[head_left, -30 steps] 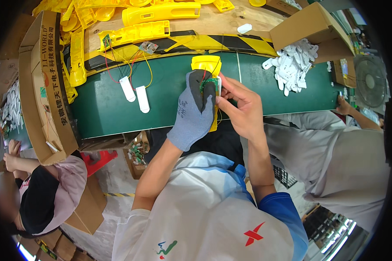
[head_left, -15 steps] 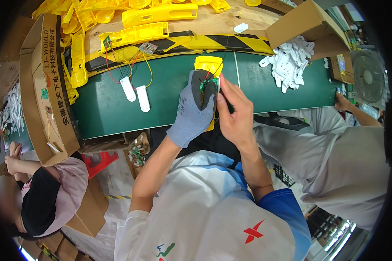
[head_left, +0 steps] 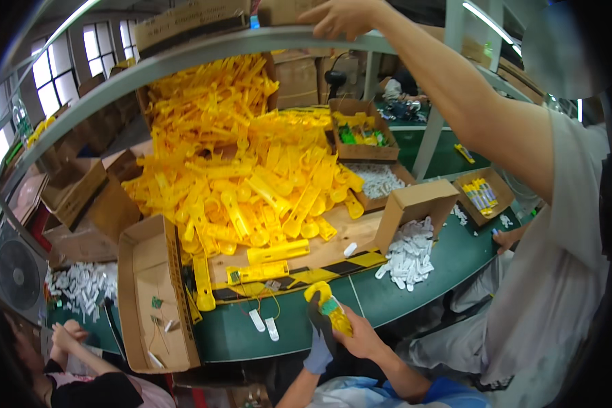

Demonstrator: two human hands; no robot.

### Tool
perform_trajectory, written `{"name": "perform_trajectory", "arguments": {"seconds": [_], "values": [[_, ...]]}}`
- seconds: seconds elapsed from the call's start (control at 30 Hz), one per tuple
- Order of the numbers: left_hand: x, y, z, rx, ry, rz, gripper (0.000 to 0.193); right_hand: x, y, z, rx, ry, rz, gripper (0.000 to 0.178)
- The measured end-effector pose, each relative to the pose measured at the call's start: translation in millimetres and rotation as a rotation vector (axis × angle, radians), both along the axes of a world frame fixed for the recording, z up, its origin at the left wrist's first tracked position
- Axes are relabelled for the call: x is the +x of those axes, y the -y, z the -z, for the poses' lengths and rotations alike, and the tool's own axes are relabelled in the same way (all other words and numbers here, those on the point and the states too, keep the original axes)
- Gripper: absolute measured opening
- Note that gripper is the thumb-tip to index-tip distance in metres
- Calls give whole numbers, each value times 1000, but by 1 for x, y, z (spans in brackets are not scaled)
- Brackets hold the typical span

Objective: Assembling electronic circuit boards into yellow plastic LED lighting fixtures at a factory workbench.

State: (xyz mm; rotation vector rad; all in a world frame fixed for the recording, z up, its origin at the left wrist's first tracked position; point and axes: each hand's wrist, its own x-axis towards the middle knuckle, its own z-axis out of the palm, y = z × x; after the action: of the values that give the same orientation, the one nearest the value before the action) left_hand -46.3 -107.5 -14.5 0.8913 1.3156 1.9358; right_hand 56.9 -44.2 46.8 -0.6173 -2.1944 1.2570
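Observation:
Over the near edge of the green work table, both my hands hold a yellow plastic housing (head_left: 342,322), shaped like a flashlight body half. A small green circuit board (head_left: 330,307) sits in it. My left hand (head_left: 319,343), in a grey-blue glove with dark fingers, is closed around its left side. My bare right hand (head_left: 362,334) grips its lower right side; its fingertips are partly hidden. Left of my hands lie two white oblong pieces, one white piece (head_left: 257,320) beside another (head_left: 272,329), with thin wires running to a yellow housing half (head_left: 258,273).
A large heap of yellow housings (head_left: 238,197) covers the wooden board behind. An open cardboard box (head_left: 132,306) stands left, a pile of white parts (head_left: 409,255) right. At the right, another person's arm (head_left: 455,88) stretches over to a metal rail (head_left: 285,37). A person's hands (head_left: 71,334) show at left.
The view has tilted up, showing the heap and rail. The yellow housing has turned in my hands, its board facing up. The neighbour's raised arm has come into view at right.

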Motion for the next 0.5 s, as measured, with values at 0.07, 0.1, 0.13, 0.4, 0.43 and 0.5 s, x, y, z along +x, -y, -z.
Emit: {"name": "perform_trajectory", "arguments": {"seconds": [0.07,0.1,0.13,0.4,0.43,0.5], "values": [[1,-2,-6,47,58,90,59,14,-3,4,-457,211,71,68],[1,-5,-12,49,45,118,59,23,-8,6,-457,192,96,68],[1,-5,-20,53,-6,157,62,32,-14,10,-297,136,171,68],[-27,30,-14,-139,-227,191,50,157,-181,3,441,122,1081,50],[-29,34,-12,-148,-222,167,43,169,-202,-1,370,211,1168,50],[-26,41,-9,-164,-211,144,37,183,-230,-1,294,310,1251,50]]}}
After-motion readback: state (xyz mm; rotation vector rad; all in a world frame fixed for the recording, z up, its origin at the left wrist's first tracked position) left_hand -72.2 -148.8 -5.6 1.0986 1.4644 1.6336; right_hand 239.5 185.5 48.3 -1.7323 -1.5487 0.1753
